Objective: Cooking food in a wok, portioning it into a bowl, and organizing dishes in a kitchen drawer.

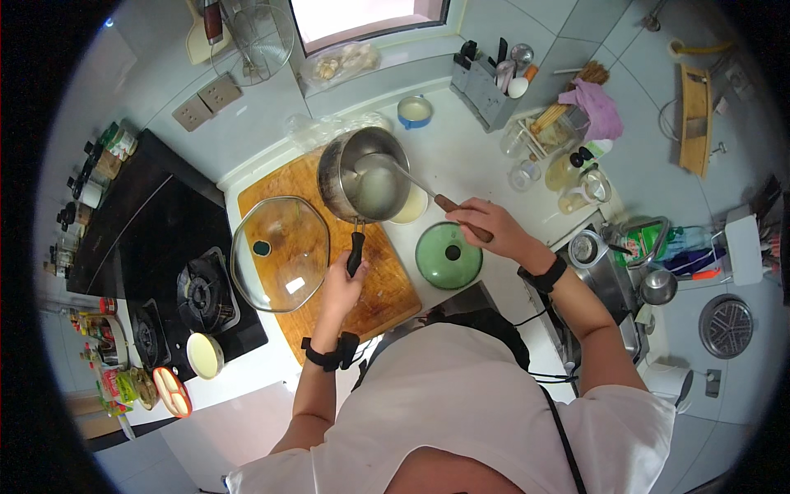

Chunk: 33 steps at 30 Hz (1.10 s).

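My left hand [343, 285] grips the black handle of a metal saucepan [330, 173], which is tilted above the far right corner of a wooden cutting board [370, 278]. In my right hand [487, 225] is the brown handle of a metal ladle [419, 182]; its bowl is inside the pan, by some pale, cloudy liquid. A pale bowl [415, 207] shows partly beneath the pan's right side. Near my right hand lies a green lid [445, 267] with a black knob. A glass lid [281, 231] rests on the board's left part.
To the left is a black gas stove [185, 234], with a cream bowl [205, 356] at its near edge. A blue-rimmed cup [415, 112], a grey knife block [478, 86] and glass jars [571, 200] stand at the back and right. The sink [608, 290] is right of my forearm.
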Each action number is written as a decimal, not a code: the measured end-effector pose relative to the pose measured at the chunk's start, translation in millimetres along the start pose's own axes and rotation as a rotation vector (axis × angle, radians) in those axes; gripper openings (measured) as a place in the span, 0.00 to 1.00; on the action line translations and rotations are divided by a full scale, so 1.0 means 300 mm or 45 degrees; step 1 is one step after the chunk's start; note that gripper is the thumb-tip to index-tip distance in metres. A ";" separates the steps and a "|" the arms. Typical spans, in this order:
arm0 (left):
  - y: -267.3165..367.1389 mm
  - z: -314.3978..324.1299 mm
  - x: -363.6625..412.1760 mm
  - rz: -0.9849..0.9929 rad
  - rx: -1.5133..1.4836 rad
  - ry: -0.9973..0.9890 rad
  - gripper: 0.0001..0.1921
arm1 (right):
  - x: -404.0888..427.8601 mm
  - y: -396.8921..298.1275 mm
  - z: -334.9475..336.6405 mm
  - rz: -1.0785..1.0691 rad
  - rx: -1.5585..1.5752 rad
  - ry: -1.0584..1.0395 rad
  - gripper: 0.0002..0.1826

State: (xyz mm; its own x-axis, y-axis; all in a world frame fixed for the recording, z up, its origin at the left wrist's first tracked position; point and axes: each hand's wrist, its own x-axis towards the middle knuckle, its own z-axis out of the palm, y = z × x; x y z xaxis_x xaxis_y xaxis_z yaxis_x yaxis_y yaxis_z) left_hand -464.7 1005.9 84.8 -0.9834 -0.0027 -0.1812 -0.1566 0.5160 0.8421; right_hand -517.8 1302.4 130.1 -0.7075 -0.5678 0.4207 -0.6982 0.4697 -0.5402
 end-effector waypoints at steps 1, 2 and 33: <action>0.001 0.002 0.002 0.002 0.001 -0.003 0.07 | -0.001 -0.004 -0.004 0.133 0.095 0.014 0.16; 0.001 0.006 0.004 0.003 -0.022 -0.006 0.07 | 0.001 -0.006 -0.010 0.136 0.093 0.017 0.16; -0.081 0.068 0.021 0.143 0.023 0.093 0.09 | 0.005 0.000 -0.013 1.029 1.280 0.488 0.22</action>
State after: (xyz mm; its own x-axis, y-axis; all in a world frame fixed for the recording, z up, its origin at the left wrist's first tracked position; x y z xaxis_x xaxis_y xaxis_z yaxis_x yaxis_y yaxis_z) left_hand -465.1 1010.8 52.7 -0.9988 -0.0062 -0.0486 -0.0444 0.5320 0.8455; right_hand -519.3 1304.2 133.7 -0.9812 -0.0685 -0.1806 0.1912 -0.2090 -0.9590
